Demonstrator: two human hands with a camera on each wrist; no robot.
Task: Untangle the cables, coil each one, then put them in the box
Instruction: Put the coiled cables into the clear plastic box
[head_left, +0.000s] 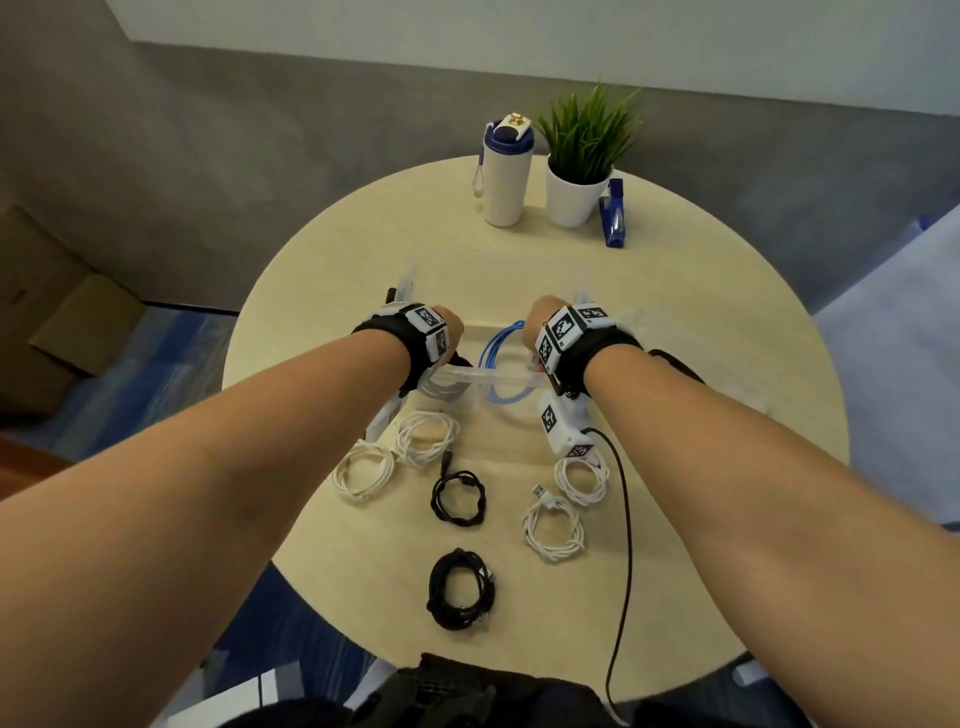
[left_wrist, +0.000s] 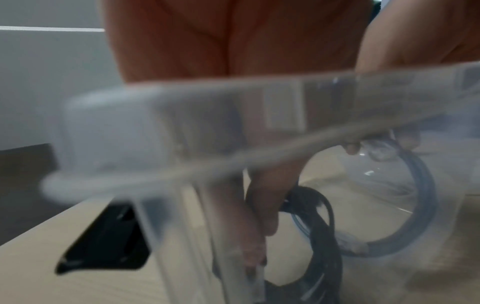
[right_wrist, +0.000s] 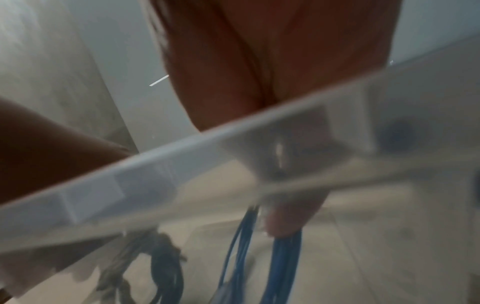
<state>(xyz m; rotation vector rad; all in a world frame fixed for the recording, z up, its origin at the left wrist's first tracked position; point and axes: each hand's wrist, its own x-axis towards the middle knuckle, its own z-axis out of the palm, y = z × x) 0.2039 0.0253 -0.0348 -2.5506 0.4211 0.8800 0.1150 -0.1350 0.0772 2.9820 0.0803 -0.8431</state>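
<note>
— Where are the hands?
— Both reach into the clear box (head_left: 483, 376) mid-table (head_left: 727, 322). The left hand (head_left: 444, 332) has its grip closed around a black cable coil (left_wrist: 317, 216); the right hand (head_left: 540, 319) pinches the blue cable coil (head_left: 501, 364), which stands inside the box.
— And the rest?
— Four white coils (head_left: 426, 439) and two black coils (head_left: 460, 590) lie on the table nearer the person. A bottle (head_left: 501, 176) and potted plant (head_left: 582, 171) stand at the far edge.
</note>
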